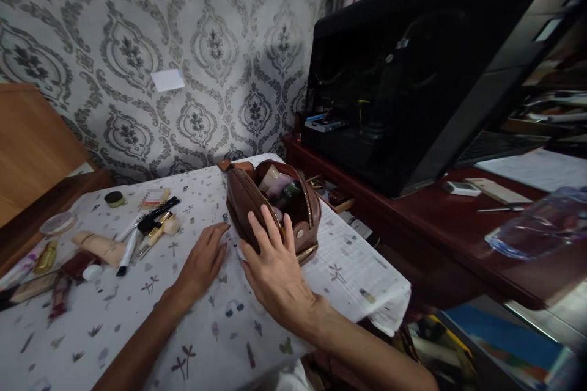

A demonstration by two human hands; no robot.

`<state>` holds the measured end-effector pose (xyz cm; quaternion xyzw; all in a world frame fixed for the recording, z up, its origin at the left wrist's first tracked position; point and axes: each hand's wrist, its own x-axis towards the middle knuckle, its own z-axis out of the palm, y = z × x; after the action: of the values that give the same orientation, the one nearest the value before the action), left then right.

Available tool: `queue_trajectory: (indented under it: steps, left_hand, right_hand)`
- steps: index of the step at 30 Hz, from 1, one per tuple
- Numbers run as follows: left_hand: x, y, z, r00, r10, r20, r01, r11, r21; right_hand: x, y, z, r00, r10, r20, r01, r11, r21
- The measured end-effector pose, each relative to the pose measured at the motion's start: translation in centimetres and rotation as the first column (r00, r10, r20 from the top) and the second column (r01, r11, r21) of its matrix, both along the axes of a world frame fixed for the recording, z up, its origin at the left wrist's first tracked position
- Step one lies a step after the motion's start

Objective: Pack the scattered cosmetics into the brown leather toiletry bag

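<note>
A brown zippered cosmetic bag stands unzipped near the far right part of the cloth-covered table. Pale packets and a dark green item show inside it. My right hand rests against the near side of the bag with fingers spread, their tips close to the zipper edge. Just left of the bag, my left hand is held low over the cloth, fingers loosely stretched and nothing in them. Farther left lie makeup brushes, a beige tube, a round compact and a small dark-lidded jar.
The white printed cloth covers the table. A large black television stands on a dark red desk to the right, beside a clear plastic bottle. An open drawer lies behind the bag. A wooden panel is at left.
</note>
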<state>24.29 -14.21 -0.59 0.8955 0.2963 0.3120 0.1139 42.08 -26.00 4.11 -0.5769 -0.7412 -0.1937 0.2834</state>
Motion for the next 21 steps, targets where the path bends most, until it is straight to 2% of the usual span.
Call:
queue_trajectory:
  steps: [6, 10, 12, 14, 16, 19, 21]
  left_hand:
    - [-2.3, 0.8, -0.9, 0.999, 0.046, -0.024, -0.044, 0.995, 0.085]
    - [-4.3, 1.9, -1.1, 0.989, 0.14, -0.046, -0.13, 0.975, 0.183]
    - [-5.1, 2.5, -1.1, 0.977, 0.206, -0.054, -0.187, 0.95, 0.251]
    - [-5.9, 3.2, -1.2, 0.954, 0.291, -0.065, -0.259, 0.917, 0.305]
    - [-6.5, 3.6, -1.4, 0.917, 0.39, -0.079, -0.347, 0.881, 0.323]
    - [-7.2, 4.0, -1.8, 0.848, 0.516, -0.12, -0.46, 0.829, 0.317]
    - [-7.5, 4.3, -2.2, 0.801, 0.576, -0.162, -0.512, 0.8, 0.314]
  right_hand:
    - [-0.7, -0.3, -0.7, 0.986, 0.155, -0.066, -0.151, 0.987, 0.061]
    - [-1.5, 0.1, -1.5, 0.954, 0.29, -0.079, -0.283, 0.955, 0.086]
    - [-2.1, 0.6, -2.0, 0.934, 0.351, -0.073, -0.347, 0.936, 0.058]
    - [-2.8, 1.5, -2.5, 0.921, 0.379, -0.088, -0.384, 0.923, -0.041]
    - [-3.6, 2.6, -2.8, 0.922, 0.364, -0.134, -0.385, 0.898, -0.213]
    - [-5.0, 4.6, -3.0, 0.924, 0.31, -0.224, -0.381, 0.805, -0.455]
    - [-6.1, 6.0, -3.1, 0.923, 0.259, -0.284, -0.375, 0.769, -0.518]
